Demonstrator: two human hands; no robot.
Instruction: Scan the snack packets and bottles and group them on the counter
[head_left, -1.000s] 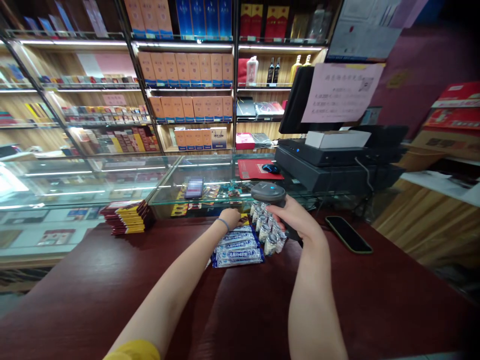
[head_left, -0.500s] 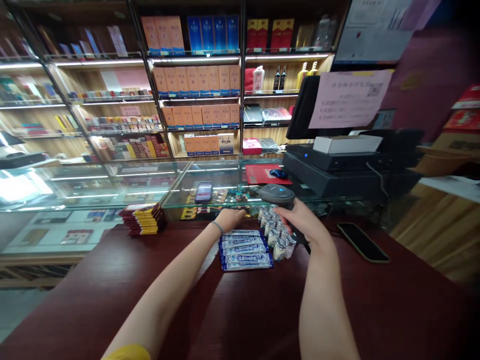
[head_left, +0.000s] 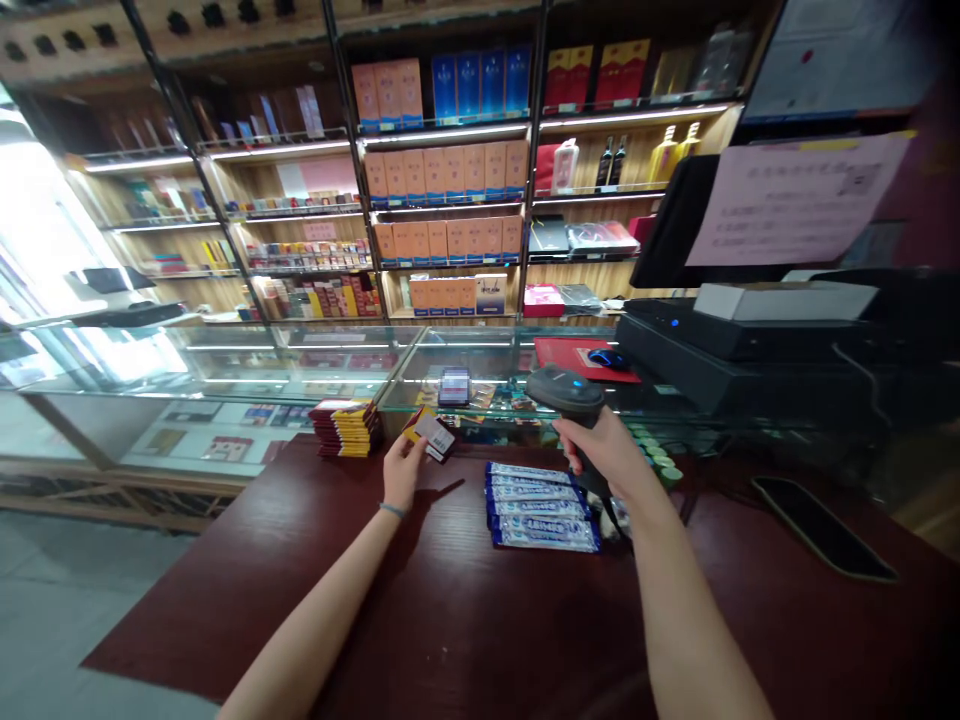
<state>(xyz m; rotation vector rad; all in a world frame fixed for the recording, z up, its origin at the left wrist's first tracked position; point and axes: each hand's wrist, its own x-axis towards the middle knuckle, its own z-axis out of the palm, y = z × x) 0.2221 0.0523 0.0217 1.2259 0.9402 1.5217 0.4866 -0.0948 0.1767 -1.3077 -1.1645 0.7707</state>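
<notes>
My left hand (head_left: 401, 474) pinches a small flat packet (head_left: 437, 437), yellow at one edge, with a pale face that carries a barcode. It is held just above the dark red table, right of a stack of dark red and yellow packets (head_left: 345, 430). A black barcode scanner (head_left: 564, 392) is in my right hand (head_left: 609, 452), its fingers wrapped round the handle and its head toward the left. Blue and silver sachets (head_left: 540, 510) lie overlapped below the scanner. Small bottles (head_left: 661, 462) stand behind my right wrist, which partly hides them.
A black phone (head_left: 821, 525) lies at the right of the table (head_left: 442, 620). Beyond the table's far edge is a glass counter (head_left: 405, 365) bearing a small screen device (head_left: 454, 386), a red mat (head_left: 559, 355) and a mouse (head_left: 606, 358). A monitor (head_left: 679, 220) stands at the right.
My left hand has moved left, away from the sachets, and the packet's barcode face now shows. My right hand still holds the scanner. The view has swung left.
</notes>
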